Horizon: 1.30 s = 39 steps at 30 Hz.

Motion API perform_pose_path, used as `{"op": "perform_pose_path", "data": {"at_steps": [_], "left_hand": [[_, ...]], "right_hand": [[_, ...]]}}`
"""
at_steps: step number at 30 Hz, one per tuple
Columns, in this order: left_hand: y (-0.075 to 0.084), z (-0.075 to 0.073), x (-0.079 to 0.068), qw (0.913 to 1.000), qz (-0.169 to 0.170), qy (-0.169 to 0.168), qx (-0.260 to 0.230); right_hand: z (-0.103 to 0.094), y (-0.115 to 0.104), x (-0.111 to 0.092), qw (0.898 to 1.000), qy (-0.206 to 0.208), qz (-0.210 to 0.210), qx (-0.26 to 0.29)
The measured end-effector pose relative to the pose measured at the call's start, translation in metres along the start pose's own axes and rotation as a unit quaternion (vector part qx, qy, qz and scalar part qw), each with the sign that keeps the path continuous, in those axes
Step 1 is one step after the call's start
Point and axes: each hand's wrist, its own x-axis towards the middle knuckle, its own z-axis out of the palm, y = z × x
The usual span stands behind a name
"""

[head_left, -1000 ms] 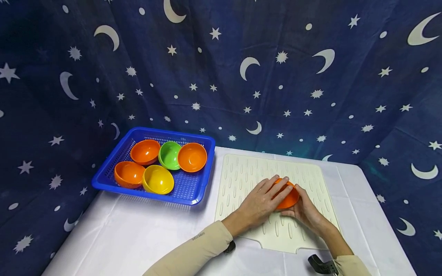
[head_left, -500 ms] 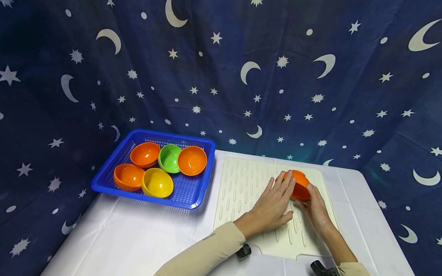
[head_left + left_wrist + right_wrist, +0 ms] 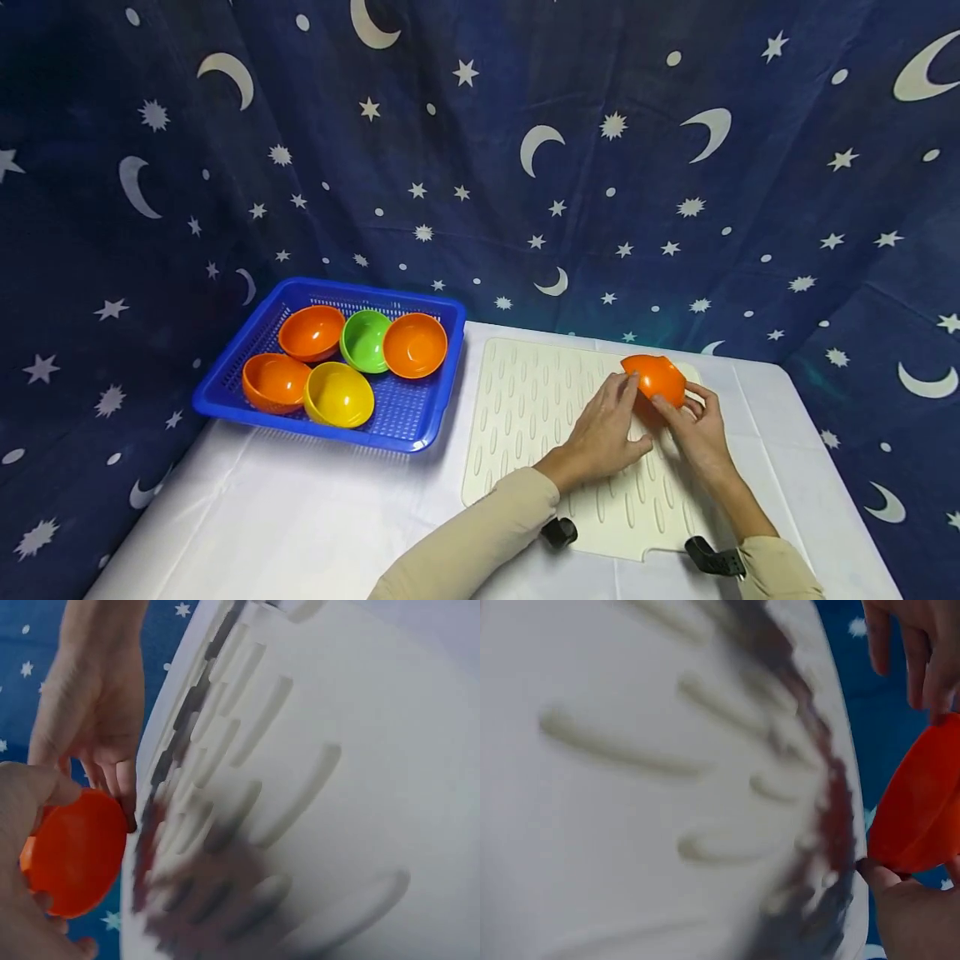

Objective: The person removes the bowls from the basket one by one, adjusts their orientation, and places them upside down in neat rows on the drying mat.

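An orange bowl [image 3: 657, 377], tipped with its rounded outside partly toward me, is held above the far right part of a cream ridged mat [image 3: 536, 392]. My right hand [image 3: 697, 433] grips its right side, thumb on the near side and fingers behind. My left hand [image 3: 602, 433] reaches to the bowl's left side; its fingertips touch there while the thumb stands away. In the left wrist view the orange bowl [image 3: 82, 855] lies between both hands. The right wrist view has the right thumb at the lower edge of the bowl [image 3: 919, 802], and the left fingers hang down near its top.
A blue basket [image 3: 431, 425] stands at the left of the white-covered table [image 3: 300, 508]. It holds several orange bowls [image 3: 415, 345], a green bowl [image 3: 365, 342] and a yellow bowl [image 3: 339, 395]. A dark star-and-moon curtain [image 3: 480, 150] hangs behind the table.
The orange bowl has moved farther back and to the right, and has been turned so its outside shows. My left hand, earlier spread over it, has slid to its left side.
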Motion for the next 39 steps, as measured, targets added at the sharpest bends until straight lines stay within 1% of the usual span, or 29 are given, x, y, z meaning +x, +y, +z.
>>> {"op": "perform_pose_path", "data": {"at_steps": [2, 4, 5, 7, 8, 9, 10, 11, 14, 16, 19, 23, 26, 28, 30, 32, 34, 35, 37, 39], "left_hand": [[-0.002, 0.004, 0.000, 0.9990, -0.025, -0.029, -0.023], [-0.003, 0.008, 0.000, 0.9940, -0.055, -0.063, -0.071], [-0.004, 0.009, 0.000, 0.9889, -0.075, -0.081, -0.100], [-0.005, 0.011, 0.000, 0.9757, -0.113, -0.108, -0.154], [-0.005, 0.012, 0.001, 0.9692, -0.127, -0.116, -0.175], [-0.006, 0.013, 0.001, 0.9649, -0.138, -0.120, -0.189], [-0.006, 0.015, 0.002, 0.9644, -0.140, -0.126, -0.186], [-0.007, 0.016, 0.002, 0.9665, -0.137, -0.130, -0.173], [-0.008, 0.021, 0.004, 0.9784, -0.108, -0.136, -0.112], [-0.009, 0.023, 0.004, 0.9838, -0.087, -0.143, -0.066], [-0.007, 0.025, 0.005, 0.9862, -0.068, -0.150, -0.018], [-0.003, 0.027, 0.007, 0.9861, -0.042, -0.158, 0.028], [0.000, 0.028, 0.007, 0.9861, -0.035, -0.157, 0.041], [0.002, 0.028, 0.007, 0.9863, -0.031, -0.156, 0.044], [0.004, 0.028, 0.007, 0.9866, -0.030, -0.154, 0.046], [0.005, 0.028, 0.007, 0.9861, -0.027, -0.157, 0.049], [0.006, 0.028, 0.007, 0.9855, -0.026, -0.161, 0.048], [0.006, 0.028, 0.007, 0.9849, -0.026, -0.164, 0.048], [0.007, 0.029, 0.007, 0.9841, -0.025, -0.169, 0.048], [0.007, 0.030, 0.007, 0.9836, -0.027, -0.173, 0.045]], "right_hand": [[-0.001, 0.003, 0.004, 1.000, -0.007, -0.012, -0.028], [-0.003, 0.006, 0.008, 0.999, -0.018, -0.022, -0.044], [-0.004, 0.008, 0.009, 0.998, -0.022, -0.030, -0.051], [-0.005, 0.011, 0.012, 0.997, -0.028, -0.046, -0.058], [-0.006, 0.012, 0.014, 0.996, -0.031, -0.054, -0.059], [-0.007, 0.014, 0.015, 0.995, -0.033, -0.063, -0.065], [-0.008, 0.015, 0.016, 0.994, -0.032, -0.071, -0.076], [-0.009, 0.017, 0.017, 0.992, -0.032, -0.078, -0.089], [-0.011, 0.018, 0.017, 0.987, -0.034, -0.096, -0.122], [-0.012, 0.019, 0.018, 0.983, -0.033, -0.107, -0.143], [-0.014, 0.020, 0.019, 0.980, -0.029, -0.116, -0.159], [-0.019, 0.022, 0.020, 0.971, -0.033, -0.111, -0.209], [-0.022, 0.023, 0.020, 0.964, -0.041, -0.108, -0.241], [-0.023, 0.022, 0.021, 0.957, -0.042, -0.121, -0.259], [-0.023, 0.020, 0.022, 0.947, -0.036, -0.138, -0.286], [-0.024, 0.017, 0.023, 0.934, -0.028, -0.153, -0.322], [-0.024, 0.014, 0.024, 0.921, -0.026, -0.161, -0.353], [-0.025, 0.012, 0.025, 0.917, -0.029, -0.161, -0.364], [-0.027, 0.008, 0.028, 0.913, -0.041, -0.162, -0.373], [-0.028, 0.005, 0.031, 0.917, -0.067, -0.148, -0.364]]}}
